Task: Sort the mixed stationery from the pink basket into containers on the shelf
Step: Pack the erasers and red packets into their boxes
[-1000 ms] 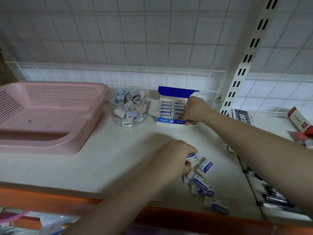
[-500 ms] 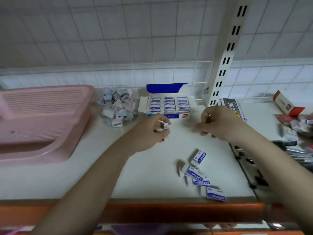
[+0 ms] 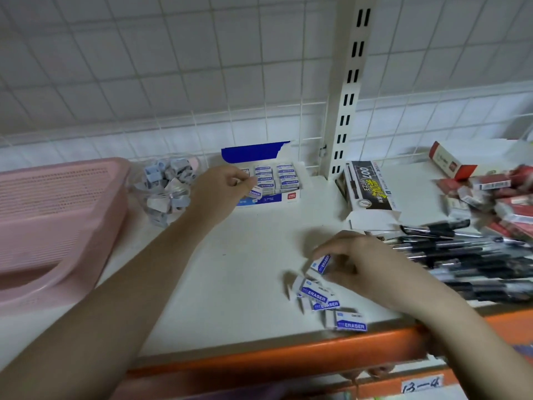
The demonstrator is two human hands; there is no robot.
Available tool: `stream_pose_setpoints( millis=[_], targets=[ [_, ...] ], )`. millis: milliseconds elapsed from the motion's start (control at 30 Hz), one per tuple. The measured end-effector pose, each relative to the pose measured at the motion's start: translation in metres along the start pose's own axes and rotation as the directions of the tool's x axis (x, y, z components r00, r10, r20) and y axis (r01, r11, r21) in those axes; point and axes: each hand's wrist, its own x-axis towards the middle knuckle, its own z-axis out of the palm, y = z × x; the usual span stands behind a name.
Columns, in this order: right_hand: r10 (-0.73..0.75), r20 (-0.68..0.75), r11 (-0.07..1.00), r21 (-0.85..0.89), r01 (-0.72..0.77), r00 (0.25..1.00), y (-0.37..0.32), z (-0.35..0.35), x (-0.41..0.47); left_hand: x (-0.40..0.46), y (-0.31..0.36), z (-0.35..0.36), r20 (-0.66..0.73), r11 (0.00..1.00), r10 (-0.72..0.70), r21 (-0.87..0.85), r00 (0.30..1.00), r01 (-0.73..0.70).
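A small white-and-blue eraser (image 3: 255,192) is pinched in the left hand (image 3: 222,186), right at the front edge of the open eraser box (image 3: 266,180) at the back of the shelf (image 3: 230,269). The box holds rows of matching erasers, and its blue lid flap stands upright against the wire grid backing (image 3: 202,67). A second eraser (image 3: 322,264) is tilted up on the shelf nearer the front, with the right hand (image 3: 363,267) closed around it, fingers (image 3: 326,249) curled over its top. Just below that hand lies a loose cluster of erasers (image 3: 317,295), with one more (image 3: 350,321) lying near the orange front edge of the shelf.

Left of the eraser box stands a clear round tub (image 3: 167,192) filled with small grey and pale blue pieces, and beyond it the pink basket (image 3: 57,223) sits at the left end of the shelf. Right of the box rises a slotted white upright post (image 3: 347,90). Past the post lies an opened black-and-white pen box (image 3: 367,186), a heap of black pens (image 3: 476,261) just beside the right wrist, and a blurred pile of red-and-white packets (image 3: 501,194) at the far right. The left fingers are drawn together on their eraser; the right fingers are clamped on theirs.
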Motion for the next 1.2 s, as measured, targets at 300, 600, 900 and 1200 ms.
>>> stream_pose_setpoints(
  millis=[300,600,900,1200],
  targets=[
    [0.060,-0.173,0.997,0.059,-0.051,0.983,0.006,0.011,-0.003,0.004,-0.013,0.011,-0.133,0.995,0.080,0.077,0.988,-0.070],
    [0.073,-0.243,0.993,0.111,-0.047,0.967,0.008,0.018,-0.004,0.000,-0.020,0.001,0.014,0.942,0.283,0.186,0.959,-0.280],
    [0.148,-0.316,0.982,0.156,-0.103,0.937,0.011,0.018,-0.004,0.011,-0.025,-0.016,0.341,0.666,0.472,0.467,0.813,-0.582],
    [0.134,-0.328,0.964,0.262,-0.046,0.935,0.008,0.003,0.003,0.019,-0.015,-0.015,0.498,0.506,0.350,0.613,0.794,-0.607]
  ],
)
